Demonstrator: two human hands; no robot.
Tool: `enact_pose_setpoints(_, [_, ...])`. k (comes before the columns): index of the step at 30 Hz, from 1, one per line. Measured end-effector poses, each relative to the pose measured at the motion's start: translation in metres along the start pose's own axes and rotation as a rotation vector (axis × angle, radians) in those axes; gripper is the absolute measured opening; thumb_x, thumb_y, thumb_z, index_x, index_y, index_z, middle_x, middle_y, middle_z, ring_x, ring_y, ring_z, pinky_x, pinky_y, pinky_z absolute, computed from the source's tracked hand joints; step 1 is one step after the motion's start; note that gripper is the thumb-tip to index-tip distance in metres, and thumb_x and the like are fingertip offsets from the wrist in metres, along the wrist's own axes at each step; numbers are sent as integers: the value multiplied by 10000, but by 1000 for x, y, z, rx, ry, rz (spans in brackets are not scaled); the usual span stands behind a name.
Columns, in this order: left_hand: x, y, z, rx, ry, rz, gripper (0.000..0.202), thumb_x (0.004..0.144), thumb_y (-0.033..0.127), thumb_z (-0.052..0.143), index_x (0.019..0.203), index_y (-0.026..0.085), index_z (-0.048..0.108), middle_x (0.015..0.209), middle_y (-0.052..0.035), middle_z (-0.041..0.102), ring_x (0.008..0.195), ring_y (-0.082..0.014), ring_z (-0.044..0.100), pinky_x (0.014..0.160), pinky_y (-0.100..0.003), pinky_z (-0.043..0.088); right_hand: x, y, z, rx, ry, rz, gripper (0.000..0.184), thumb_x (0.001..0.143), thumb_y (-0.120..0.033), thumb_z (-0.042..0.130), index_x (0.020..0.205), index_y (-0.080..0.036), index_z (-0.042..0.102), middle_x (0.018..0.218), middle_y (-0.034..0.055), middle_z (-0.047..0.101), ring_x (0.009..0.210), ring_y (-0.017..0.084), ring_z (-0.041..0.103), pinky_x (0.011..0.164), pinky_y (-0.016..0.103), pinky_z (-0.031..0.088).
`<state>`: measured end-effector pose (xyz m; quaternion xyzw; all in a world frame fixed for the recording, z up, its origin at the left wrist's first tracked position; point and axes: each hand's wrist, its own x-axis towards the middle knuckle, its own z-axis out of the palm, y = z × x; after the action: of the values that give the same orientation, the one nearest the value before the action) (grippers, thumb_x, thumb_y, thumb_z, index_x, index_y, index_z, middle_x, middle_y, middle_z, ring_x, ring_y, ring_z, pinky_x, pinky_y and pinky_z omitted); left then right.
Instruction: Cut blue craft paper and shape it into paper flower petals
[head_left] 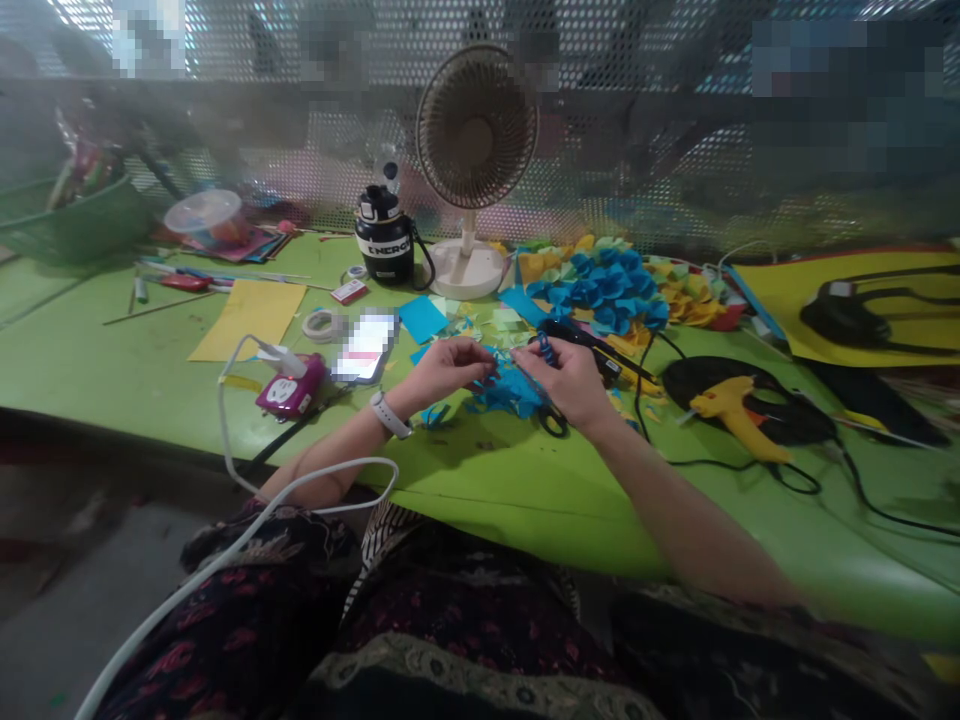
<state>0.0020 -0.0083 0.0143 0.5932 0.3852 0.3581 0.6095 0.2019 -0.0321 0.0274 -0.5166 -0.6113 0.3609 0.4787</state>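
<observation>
Over a heap of blue paper scraps (506, 388) my two hands are close together. My left hand (454, 365), wearing a white wristband, is closed in a pinch. Whatever lies between its fingertips is too small to make out against the blue scraps. My right hand (574, 378) is closed around what looks like scissors (547, 348), a dark blue handle showing above the fingers. Their blades are mostly hidden and point toward my left hand. A black loop (554, 421) shows just under the right hand. Blue square paper (422, 319) lies behind my left hand.
Right of me a yellow glue gun (742, 412) rests on a black round piece, its cable trailing. A fan (466, 268) and black bottle (384, 240) stand behind, beside piled paper petals (600, 285). To the left are a phone (365, 345), tape (323, 325) and a purple socket (291, 387).
</observation>
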Motion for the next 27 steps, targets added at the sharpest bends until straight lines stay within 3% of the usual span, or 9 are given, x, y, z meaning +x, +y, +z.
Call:
enact_pose_setpoints(5, [1, -1, 3, -52, 33, -5, 99, 799, 161, 730, 856, 104, 672, 723, -29, 726, 667, -106, 709, 710, -258, 611, -5, 4, 7, -61, -63, 11, 340, 720, -480, 759, 854, -168, 739, 540, -56, 465, 514, 99, 356, 492, 251, 282])
enact_pose_setpoints(16, [2, -7, 5, -70, -2, 7, 149, 782, 157, 766, 904, 98, 702, 745, -42, 743, 666, -103, 710, 702, -244, 601, -6, 10, 15, 53, 27, -10, 218, 709, -379, 771, 724, -196, 654, 574, -53, 501, 535, 95, 402, 523, 243, 345])
enact_pose_setpoints(22, [-2, 0, 10, -246, -64, -147, 246, 796, 296, 797, 915, 107, 695, 833, -76, 769, 663, -118, 723, 662, -245, 606, 2, 15, 15, 257, 138, 132, 287, 657, -394, 819, 726, -209, 611, 568, -74, 460, 473, 65, 363, 425, 215, 290])
enact_pose_setpoints(27, [-5, -2, 15, -266, -122, -209, 222, 804, 271, 798, 942, 116, 721, 895, -103, 783, 717, -144, 746, 670, -262, 608, 5, 15, 13, 305, 189, 210, 294, 655, -385, 821, 725, -219, 589, 534, -94, 411, 387, 47, 294, 353, 230, 219])
